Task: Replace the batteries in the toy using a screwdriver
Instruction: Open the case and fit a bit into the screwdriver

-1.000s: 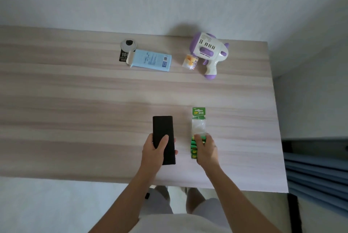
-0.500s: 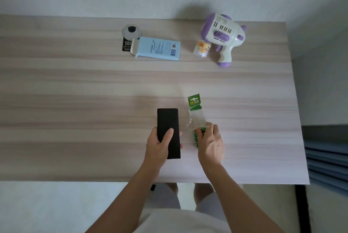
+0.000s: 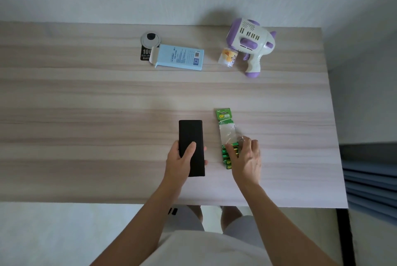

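Moved since half a second ago: the battery pack, then skewed with its green header leaning left, now lies nearly square to the table edge, and the right hand has shifted toward the pack's right side. Head view, sole view, we list as follows. Item: left hand, gripping a black oblong case at its near end, thumb laid flat on top, fingertips curled round the right edge; the case lies flat on the table. Item: right hand, fingers bent over the near end of the battery pack, thumb on the green cells and fingertips on the crumpled clear plastic, a narrow pinching hold; the hand hides part of the cells. Case and pack lie just beside each other, apart. Item: toy, a white and purple blaster, on its side at the far right corner, well apart from both hands, a small clear bottle touching its muzzle. Item: pale blue carton, flap open, far centre, overlapping a black card beside a round grey cable grommet. We cannot make out a screwdriver.
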### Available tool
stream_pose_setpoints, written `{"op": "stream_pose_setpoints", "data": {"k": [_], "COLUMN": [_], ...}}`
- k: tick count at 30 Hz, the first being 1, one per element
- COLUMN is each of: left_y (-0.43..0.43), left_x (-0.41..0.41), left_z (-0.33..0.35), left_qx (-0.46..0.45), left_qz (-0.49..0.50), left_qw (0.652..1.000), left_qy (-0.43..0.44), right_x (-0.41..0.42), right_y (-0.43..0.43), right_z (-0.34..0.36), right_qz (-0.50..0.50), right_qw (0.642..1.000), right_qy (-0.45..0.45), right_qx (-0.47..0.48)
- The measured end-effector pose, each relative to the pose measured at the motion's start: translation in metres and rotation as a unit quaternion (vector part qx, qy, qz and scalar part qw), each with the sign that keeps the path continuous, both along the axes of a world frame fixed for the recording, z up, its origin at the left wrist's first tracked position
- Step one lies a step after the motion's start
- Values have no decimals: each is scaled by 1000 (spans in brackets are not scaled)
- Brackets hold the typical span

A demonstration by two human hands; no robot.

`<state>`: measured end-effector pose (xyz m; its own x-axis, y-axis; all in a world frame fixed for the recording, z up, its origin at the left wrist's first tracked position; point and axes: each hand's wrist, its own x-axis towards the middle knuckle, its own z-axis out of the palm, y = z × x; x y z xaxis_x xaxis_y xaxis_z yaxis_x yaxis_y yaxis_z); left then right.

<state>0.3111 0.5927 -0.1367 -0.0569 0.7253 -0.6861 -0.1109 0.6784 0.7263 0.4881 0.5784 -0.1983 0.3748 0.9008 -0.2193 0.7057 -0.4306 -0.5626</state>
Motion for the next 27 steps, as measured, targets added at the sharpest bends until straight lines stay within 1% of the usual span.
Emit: {"op": "stream_pose_setpoints", "data": {"k": [2, 5, 8, 11, 14, 17, 21, 24, 27], "left_y": [0, 3, 7, 9, 11, 15, 16, 14, 14], "left_x": [2, 6, 13, 23, 37, 51, 63, 66, 67], "left_z": [10, 30, 54, 76, 97, 119, 140, 144, 146], "left_qx": [2, 13, 30, 51, 82, 115, 148, 145, 125], "left_qz": [6, 32, 68, 85, 69, 34, -8, -45, -63], "left_qw": [1000, 999, 997, 994, 994, 993, 989, 988, 990], "left_qy": [0, -12, -37, -38, -15, -13, -27, 18, 34], "right_x": [12, 33, 48, 53, 46, 32, 16, 19, 25], "right_y": [-3, -11, -12, -2, 16, 33, 44, 48, 48], "right_z": [9, 27, 55, 90, 131, 169, 195, 200, 199], "right_qz": [35, 94, 76, 57, 84, 96, 53, 36, 40], "right_qw": [999, 995, 997, 993, 979, 964, 962, 956, 951], "right_qy": [35, 20, 29, 101, 186, 246, 262, 279, 298], "right_qx": [-15, -16, -10, 15, 1, 20, 61, 85, 69]}}
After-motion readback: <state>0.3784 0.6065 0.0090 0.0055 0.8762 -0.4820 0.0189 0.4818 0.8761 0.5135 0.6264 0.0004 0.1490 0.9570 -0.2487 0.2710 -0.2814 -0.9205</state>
